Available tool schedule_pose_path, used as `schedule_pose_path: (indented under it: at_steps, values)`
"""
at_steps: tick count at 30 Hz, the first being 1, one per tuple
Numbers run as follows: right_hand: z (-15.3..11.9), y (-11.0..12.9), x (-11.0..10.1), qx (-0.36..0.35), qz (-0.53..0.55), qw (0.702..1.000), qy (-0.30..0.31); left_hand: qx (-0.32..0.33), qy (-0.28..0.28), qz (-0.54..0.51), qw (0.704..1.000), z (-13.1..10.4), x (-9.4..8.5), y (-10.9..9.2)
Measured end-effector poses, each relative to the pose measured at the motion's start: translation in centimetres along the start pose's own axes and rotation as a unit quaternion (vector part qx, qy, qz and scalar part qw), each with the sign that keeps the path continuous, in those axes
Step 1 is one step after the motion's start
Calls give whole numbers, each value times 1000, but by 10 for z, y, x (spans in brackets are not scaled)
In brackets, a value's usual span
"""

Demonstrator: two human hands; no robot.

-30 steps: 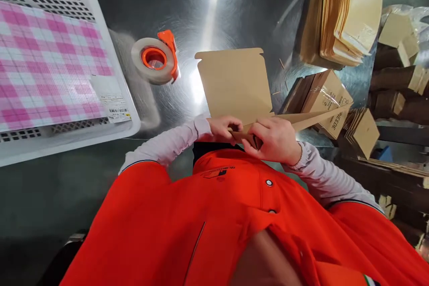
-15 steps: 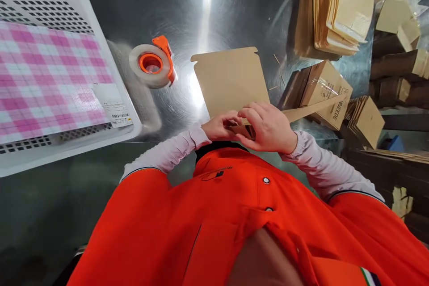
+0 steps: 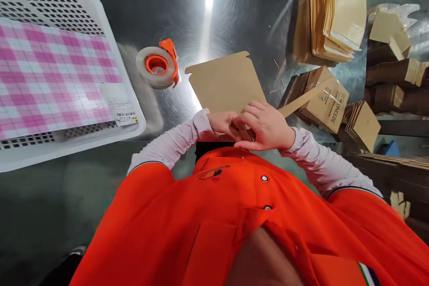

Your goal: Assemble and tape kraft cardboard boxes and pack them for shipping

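Note:
A brown cardboard mailer box (image 3: pixel 225 81), its lid flap lying flat on the metal table, sits at the table's front edge close to my body. My left hand (image 3: pixel 225 124) bends its fingers over the near edge of the box. Beside it my right hand (image 3: pixel 263 126) curls round the near right corner, thumb low and fingers on top. The two hands almost meet there and cover the folded part between them. A long narrow side flap (image 3: pixel 303 97) sticks out to the right from behind my right hand.
On the left stands a white plastic basket (image 3: pixel 132 127) holding a pink checked package (image 3: pixel 50 80). An orange tape dispenser (image 3: pixel 170 53) lies right of it. To the right are stacked padded envelopes (image 3: pixel 345 9), a printed carton (image 3: pixel 325 103) and folded cardboard (image 3: pixel 363 125).
My left hand has moved slightly right, over the box's near edge, closer to my right hand. The box has turned a little anticlockwise, and its side flap has swung upward slightly.

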State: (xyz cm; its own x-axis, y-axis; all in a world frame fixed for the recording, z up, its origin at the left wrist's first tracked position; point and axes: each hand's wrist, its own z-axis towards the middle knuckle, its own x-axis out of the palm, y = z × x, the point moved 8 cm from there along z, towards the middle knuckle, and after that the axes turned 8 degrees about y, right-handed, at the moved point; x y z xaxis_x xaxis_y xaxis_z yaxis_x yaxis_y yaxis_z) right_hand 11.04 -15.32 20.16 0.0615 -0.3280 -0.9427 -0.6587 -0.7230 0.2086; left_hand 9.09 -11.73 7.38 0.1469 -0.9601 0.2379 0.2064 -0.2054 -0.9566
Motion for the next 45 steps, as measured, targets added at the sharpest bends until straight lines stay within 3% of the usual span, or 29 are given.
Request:
schedule_pose_path:
  at_steps: [2, 3, 6, 7, 10, 12, 14, 17, 20, 22, 24, 27, 29, 31, 35, 40, 45]
  values:
    - [2, -4, 4, 14, -12, 999, 26, -19, 59, -29, 998, -8, 16, 16]
    - [3, -6, 6, 24, -16, 999, 41, -29, 38, -28, 998, -14, 18, 29]
    - [5, -13, 8, 59, -15, 996, 69, -71, -115, 15, 991, -37, 15, 81]
    - [6, -13, 8, 64, -13, 995, 72, -92, -141, 28, 985, -43, 17, 101]
    - [6, -14, 8, 65, -10, 995, 79, -146, -141, 45, 978, -48, 29, 150]
    - [5, -12, 11, 59, -13, 995, 79, -161, -125, 56, 977, -43, 33, 166]
    - [2, -6, 11, 41, -16, 996, 75, -168, -104, 72, 978, -36, 33, 170]
    - [-13, 7, -4, -12, -20, 999, 34, -173, -82, 122, 974, -29, 20, 157]
    - [-47, 7, -30, -57, -49, 996, -49, -173, -102, 202, 959, -26, -13, 128]
    - [-77, -8, -34, -55, -71, 991, -96, -193, -109, 294, 930, -20, -39, 109]
    - [-104, -35, -14, -13, -66, 992, -106, -228, -95, 380, 892, -8, -59, 100]
    - [-133, -74, 60, 85, -17, 996, -29, -281, -63, 432, 855, 20, -73, 110]
    - [-150, -85, 115, 146, 8, 988, 48, -311, -52, 448, 837, 38, -73, 123]
    - [-168, -88, 156, 204, 34, 973, 104, -332, -41, 460, 822, 54, -69, 134]
    - [-193, -91, 205, 287, 101, 937, 172, -358, 7, 468, 808, 68, -56, 140]
    - [-172, -119, 250, 351, 170, 899, 199, -431, 25, 460, 776, 36, -41, 141]
    - [-146, -133, 265, 314, 214, 901, 209, -515, -12, 394, 761, -14, -36, 136]
